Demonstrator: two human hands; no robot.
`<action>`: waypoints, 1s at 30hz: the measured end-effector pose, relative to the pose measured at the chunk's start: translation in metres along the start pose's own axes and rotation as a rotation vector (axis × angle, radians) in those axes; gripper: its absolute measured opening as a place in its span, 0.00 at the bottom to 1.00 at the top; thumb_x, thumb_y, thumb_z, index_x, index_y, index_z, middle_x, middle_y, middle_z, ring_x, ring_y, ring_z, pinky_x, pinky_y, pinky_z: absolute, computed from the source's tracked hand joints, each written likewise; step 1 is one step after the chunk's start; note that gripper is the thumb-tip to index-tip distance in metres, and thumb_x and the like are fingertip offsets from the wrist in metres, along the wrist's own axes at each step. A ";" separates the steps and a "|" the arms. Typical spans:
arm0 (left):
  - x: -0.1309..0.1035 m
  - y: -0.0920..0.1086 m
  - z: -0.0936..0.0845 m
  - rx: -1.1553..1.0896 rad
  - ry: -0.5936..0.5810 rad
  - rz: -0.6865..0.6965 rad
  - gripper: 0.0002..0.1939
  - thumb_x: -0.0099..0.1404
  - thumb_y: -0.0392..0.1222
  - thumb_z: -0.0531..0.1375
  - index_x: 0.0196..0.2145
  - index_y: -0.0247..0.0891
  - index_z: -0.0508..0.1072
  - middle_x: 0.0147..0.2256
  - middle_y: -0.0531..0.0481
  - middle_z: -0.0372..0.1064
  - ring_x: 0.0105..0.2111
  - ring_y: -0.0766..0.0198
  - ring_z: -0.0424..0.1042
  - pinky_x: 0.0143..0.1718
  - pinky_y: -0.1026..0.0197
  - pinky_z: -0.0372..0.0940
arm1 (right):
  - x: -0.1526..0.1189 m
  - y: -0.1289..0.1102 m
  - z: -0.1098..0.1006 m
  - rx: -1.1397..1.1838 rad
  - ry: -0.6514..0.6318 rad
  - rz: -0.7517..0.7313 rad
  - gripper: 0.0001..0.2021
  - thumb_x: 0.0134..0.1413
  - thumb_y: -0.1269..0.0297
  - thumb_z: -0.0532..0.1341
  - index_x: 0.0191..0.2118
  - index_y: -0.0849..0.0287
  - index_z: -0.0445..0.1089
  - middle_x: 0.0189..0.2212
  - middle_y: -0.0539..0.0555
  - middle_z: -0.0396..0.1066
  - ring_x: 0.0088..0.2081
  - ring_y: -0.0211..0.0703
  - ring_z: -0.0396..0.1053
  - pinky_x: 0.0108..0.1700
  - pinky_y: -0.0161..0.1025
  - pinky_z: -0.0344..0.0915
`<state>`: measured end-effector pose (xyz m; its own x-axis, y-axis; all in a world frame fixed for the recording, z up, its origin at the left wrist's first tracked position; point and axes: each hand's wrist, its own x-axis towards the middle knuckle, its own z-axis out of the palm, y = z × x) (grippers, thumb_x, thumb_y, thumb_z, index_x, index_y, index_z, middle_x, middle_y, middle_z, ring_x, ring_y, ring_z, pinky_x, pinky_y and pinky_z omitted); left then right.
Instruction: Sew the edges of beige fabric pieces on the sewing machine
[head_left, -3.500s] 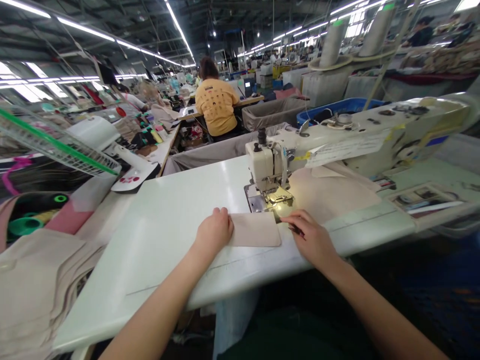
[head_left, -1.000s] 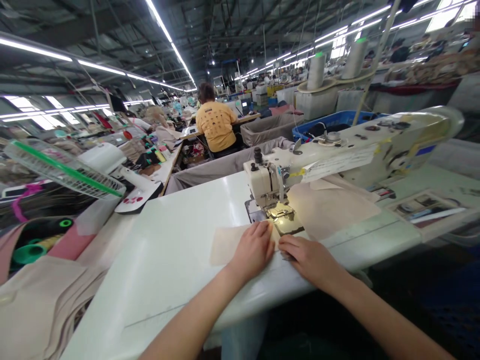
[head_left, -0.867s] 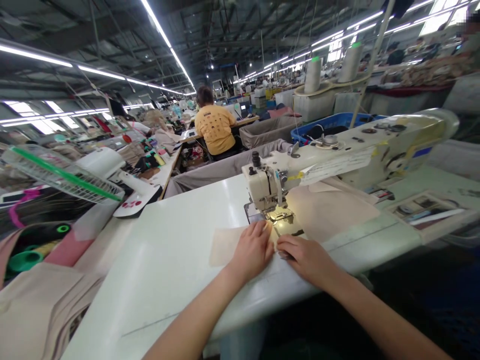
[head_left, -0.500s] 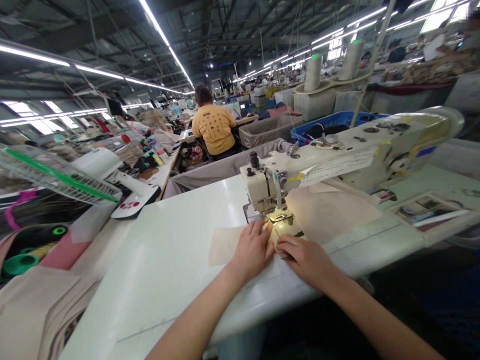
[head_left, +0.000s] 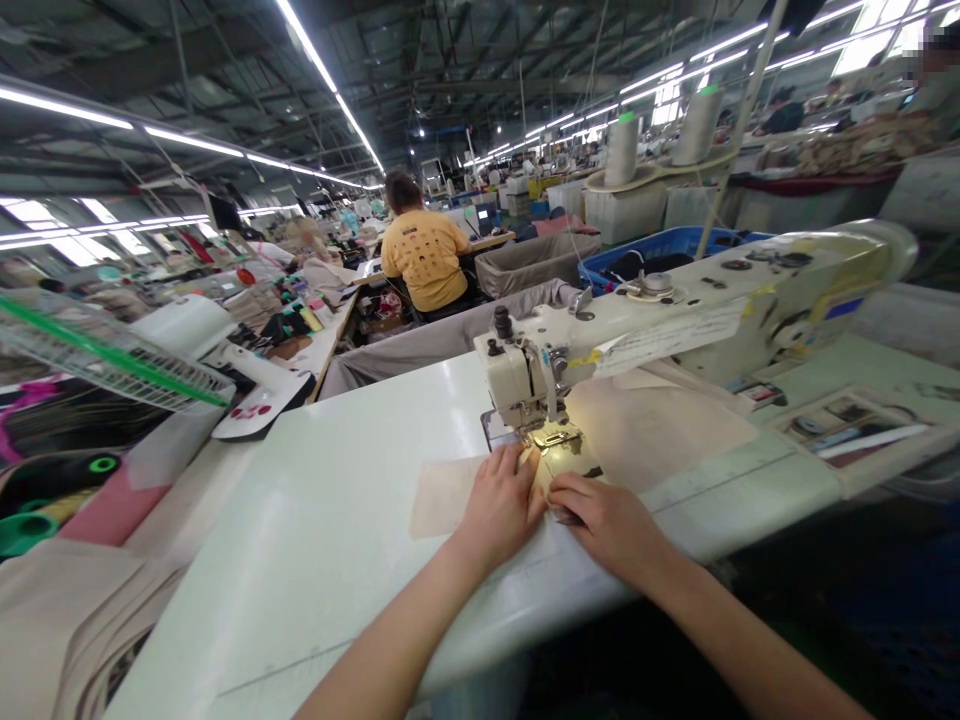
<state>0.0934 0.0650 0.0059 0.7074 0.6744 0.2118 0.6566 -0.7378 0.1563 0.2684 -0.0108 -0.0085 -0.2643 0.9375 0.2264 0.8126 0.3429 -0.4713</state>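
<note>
"Guiding the flat, pale-beige, rectangular fabric piece [head_left: 444, 497] in under the cream-coloured metal sewing machine [head_left: 516, 382] seems to be our step in hand, doesn't it?"

"That's how we'd judge it. Our left hand [head_left: 501, 505] lies palm down over the piece, fingers extended, their tips close to the machine's head."

"And our right hand [head_left: 611, 525]?"

"Curled just beside it, closed around a small, dark, metallic-looking thing [head_left: 568, 516]. We can't make out what that is."

"Where exactly is our piece?"

"Flat on the smooth, pale-green tabletop [head_left: 352, 490]. Its left end shows beyond our left hand; its right end reaches the shiny, lit metal plate [head_left: 564, 462] below the machine's head. Our fingers hide whether the machine is pressing on it."

"So what does the next move call for?"

"Light, even pressure from our left hand, we'd say, the edge lined up with help from our right, and all our fingertips well clear of the stitching point."
</note>
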 end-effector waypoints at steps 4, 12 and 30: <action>0.000 -0.001 0.000 0.007 -0.004 -0.003 0.23 0.69 0.38 0.56 0.60 0.36 0.65 0.56 0.38 0.65 0.57 0.48 0.64 0.59 0.46 0.64 | 0.001 -0.001 -0.001 -0.016 -0.025 0.009 0.12 0.60 0.77 0.56 0.42 0.57 0.75 0.44 0.53 0.76 0.45 0.44 0.74 0.45 0.36 0.68; -0.004 -0.004 0.001 0.057 0.021 0.050 0.22 0.71 0.40 0.56 0.61 0.34 0.65 0.59 0.35 0.64 0.60 0.45 0.63 0.61 0.42 0.64 | 0.003 0.000 -0.001 -0.048 -0.030 0.019 0.15 0.61 0.76 0.56 0.47 0.56 0.75 0.49 0.54 0.75 0.47 0.46 0.74 0.47 0.38 0.69; -0.016 -0.005 -0.005 -0.079 0.055 0.258 0.12 0.72 0.37 0.52 0.46 0.34 0.73 0.45 0.39 0.73 0.48 0.51 0.71 0.51 0.48 0.73 | 0.015 0.004 -0.008 -0.028 -0.097 0.030 0.17 0.64 0.74 0.54 0.52 0.55 0.73 0.54 0.55 0.73 0.51 0.46 0.73 0.51 0.38 0.68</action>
<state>0.0774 0.0572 0.0067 0.8321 0.4628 0.3058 0.4326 -0.8864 0.1644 0.2718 0.0037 -0.0006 -0.2870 0.9493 0.1284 0.8346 0.3136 -0.4528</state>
